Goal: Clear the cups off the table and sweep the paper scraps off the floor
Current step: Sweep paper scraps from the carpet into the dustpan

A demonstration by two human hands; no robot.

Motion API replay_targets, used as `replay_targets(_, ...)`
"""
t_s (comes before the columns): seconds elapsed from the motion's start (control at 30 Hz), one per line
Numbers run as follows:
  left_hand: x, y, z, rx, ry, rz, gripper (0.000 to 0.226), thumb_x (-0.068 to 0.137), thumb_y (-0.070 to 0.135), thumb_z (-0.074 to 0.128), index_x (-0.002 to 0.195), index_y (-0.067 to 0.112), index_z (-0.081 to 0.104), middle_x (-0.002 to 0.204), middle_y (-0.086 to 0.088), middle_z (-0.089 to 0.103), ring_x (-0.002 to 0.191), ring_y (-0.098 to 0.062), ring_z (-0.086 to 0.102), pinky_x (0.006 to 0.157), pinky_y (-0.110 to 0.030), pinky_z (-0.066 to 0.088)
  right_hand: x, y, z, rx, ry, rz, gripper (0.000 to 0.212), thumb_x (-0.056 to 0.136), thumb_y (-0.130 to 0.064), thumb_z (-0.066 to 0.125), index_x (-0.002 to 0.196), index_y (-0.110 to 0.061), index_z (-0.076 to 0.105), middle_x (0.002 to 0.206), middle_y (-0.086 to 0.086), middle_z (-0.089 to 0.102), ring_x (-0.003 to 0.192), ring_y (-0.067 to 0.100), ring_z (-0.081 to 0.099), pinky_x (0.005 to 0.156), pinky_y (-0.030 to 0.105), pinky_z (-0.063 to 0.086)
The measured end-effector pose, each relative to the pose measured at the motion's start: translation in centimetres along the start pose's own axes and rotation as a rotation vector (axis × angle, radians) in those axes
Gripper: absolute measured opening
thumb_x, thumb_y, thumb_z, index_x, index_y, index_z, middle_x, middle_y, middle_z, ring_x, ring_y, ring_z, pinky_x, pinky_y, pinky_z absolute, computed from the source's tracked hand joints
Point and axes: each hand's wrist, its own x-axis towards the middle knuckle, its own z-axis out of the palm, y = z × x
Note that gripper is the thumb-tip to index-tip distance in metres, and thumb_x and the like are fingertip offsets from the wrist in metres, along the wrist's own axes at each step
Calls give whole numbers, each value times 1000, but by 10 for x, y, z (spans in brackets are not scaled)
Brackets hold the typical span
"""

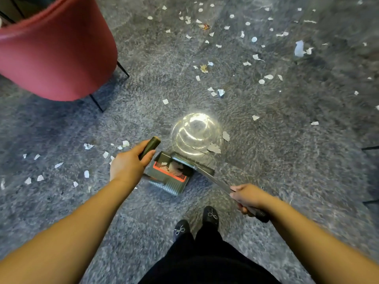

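Head view: sweeping paper scraps (214, 148) into a dustpan (170, 173) on the grey floor (61, 128).
Left hand (129, 162) fingers grip the dustpan handle (150, 147); right hand (247, 196) fingers grip the broom (207, 173) handle. More scraps lie all around, past the red chair (57, 48).

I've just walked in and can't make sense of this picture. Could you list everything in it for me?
paper scraps: many, mostly white, scattered over the floor ahead and to the left
floor: one, grey and mottled, with a bright light reflection ahead of the dustpan
armchair: one, pink-red with thin black legs, upper left
dustpan: one, dark with a red comb edge, on the floor ahead of the feet, a few scraps inside
broom: one, dark, its head at the dustpan
shoes: two, black, bottom centre
left hand: grips the dark dustpan handle
right hand: grips the broom handle
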Motion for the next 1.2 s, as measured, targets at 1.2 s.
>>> replay_targets(1.2,154,210,43,207,-135,316,38,91,57,49,128,49,52,88,2,70,75,-22,63,64,-33,52,110,-40,-208,223,198,124,30,102,-5,38,129,4,43,63,11,44,49,19,39,45,28,32)
